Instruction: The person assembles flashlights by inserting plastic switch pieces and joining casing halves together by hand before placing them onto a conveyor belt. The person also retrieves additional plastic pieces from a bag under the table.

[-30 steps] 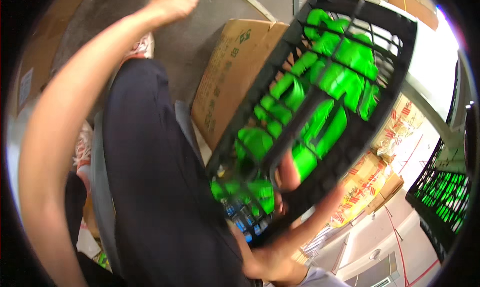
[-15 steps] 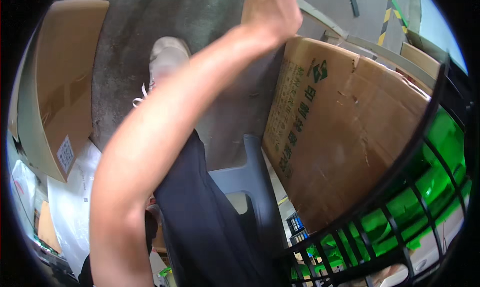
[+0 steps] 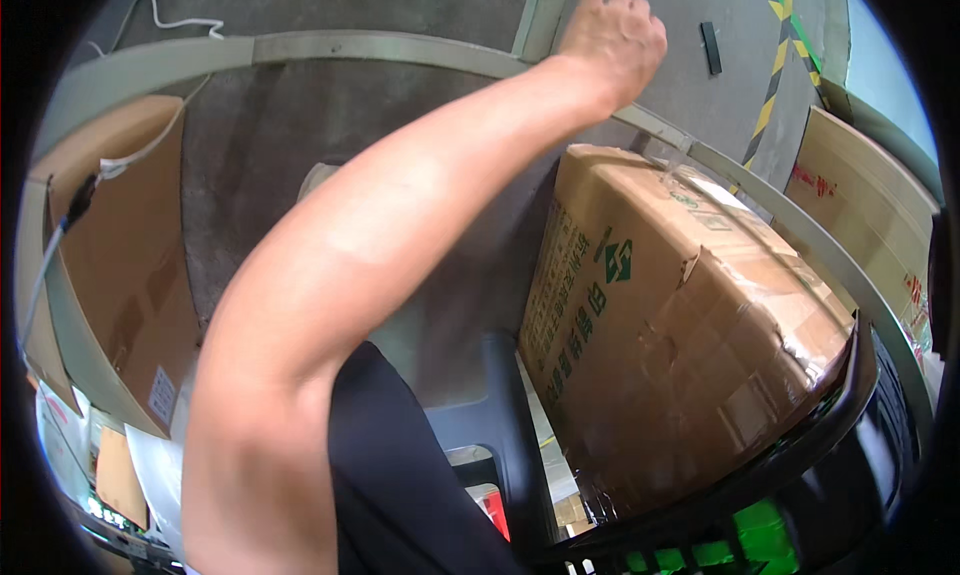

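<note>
My bare left arm comes up from the lower left and reaches across to the upper right. At its end my left hand [image 3: 615, 50] is closed, with its fingers curled under. Whatever the fingers may hold is hidden. Just below it passes a pale curved rail [image 3: 375, 47]; I cannot tell whether the hand touches it. Nearest to the hand is a large brown cardboard box [image 3: 640, 345] with green print and clear tape on its top. My right hand is out of view.
At the lower right stands a black plastic basket [image 3: 690, 530] with green material in it. An open cardboard box [image 3: 130, 245] is on the left, near a cable [image 3: 65, 220]. A grey plastic seat frame [image 3: 515, 435] sits beside my dark-trousered leg. Striped tape [image 3: 770, 95] marks the floor.
My left hand has shifted right and slightly down in the picture. The view has tilted upward, so more of the rail and the big box's taped top shows.
</note>
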{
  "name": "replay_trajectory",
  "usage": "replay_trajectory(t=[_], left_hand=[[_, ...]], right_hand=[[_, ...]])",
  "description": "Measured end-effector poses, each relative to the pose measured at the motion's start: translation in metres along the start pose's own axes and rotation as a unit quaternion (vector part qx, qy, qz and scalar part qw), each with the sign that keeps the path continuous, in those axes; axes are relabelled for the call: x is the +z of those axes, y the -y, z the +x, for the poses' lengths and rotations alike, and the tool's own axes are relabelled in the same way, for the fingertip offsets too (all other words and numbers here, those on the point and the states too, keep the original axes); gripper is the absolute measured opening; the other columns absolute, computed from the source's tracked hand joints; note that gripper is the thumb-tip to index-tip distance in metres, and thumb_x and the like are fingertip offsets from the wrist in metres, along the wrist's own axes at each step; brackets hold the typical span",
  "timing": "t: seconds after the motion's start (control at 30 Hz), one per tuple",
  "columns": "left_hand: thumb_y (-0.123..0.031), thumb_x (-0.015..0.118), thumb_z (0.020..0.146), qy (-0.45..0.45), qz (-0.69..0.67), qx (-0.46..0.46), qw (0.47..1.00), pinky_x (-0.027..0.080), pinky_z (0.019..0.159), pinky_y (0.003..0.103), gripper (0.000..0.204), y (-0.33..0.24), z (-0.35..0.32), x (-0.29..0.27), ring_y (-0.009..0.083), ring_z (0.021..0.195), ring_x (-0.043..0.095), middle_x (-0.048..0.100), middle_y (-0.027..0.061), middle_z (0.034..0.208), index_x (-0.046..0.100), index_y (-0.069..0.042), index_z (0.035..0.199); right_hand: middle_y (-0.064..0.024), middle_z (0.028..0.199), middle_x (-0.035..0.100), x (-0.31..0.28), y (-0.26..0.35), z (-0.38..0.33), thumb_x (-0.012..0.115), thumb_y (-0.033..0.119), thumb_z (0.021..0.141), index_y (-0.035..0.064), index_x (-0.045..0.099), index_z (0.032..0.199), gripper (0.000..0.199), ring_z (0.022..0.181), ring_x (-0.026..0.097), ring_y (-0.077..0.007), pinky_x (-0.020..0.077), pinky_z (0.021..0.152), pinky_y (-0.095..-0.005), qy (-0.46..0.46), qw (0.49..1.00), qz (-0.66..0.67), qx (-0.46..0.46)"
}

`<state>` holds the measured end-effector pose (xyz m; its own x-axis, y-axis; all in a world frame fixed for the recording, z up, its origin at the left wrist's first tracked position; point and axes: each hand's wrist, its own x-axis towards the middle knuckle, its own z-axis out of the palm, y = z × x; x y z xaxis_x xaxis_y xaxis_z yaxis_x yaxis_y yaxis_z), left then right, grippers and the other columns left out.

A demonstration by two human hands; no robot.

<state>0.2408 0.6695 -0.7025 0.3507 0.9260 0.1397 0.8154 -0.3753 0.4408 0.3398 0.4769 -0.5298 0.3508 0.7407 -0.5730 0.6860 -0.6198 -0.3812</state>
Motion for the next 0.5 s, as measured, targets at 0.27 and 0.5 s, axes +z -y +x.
replay_trajectory(t=[0.27,0.5], left_hand=[[-0.021,0.051,0.095,0.092,0.005,0.065,0.994,0.036,0.102,0.06,0.03,-0.064,0.101,0.1,0.0269,0.119,0.056,0.065,0.0098,0.118,0.07,-0.008,0.114],[-0.025,0.05,0.098,0.266,0.068,0.231,0.933,0.026,0.107,0.069,0.032,-0.103,0.18,0.078,0.0288,0.125,0.053,0.062,0.0061,0.129,0.069,-0.012,0.119]], right_hand=[[-0.0157,0.163,0.0,0.019,-0.01,0.179,0.069,0.048,0.081,0.0233,0.001,0.158,0.106,0.144,0.029,-0.0401,0.0266,0.113,-0.0577,0.043,0.996,-0.069,0.035],[-0.0116,0.165,-0.002,-0.055,0.012,0.386,0.068,0.059,0.082,0.0231,0.004,0.158,0.106,0.143,0.031,-0.0411,0.0277,0.113,-0.0591,-0.042,0.974,-0.215,0.054]])
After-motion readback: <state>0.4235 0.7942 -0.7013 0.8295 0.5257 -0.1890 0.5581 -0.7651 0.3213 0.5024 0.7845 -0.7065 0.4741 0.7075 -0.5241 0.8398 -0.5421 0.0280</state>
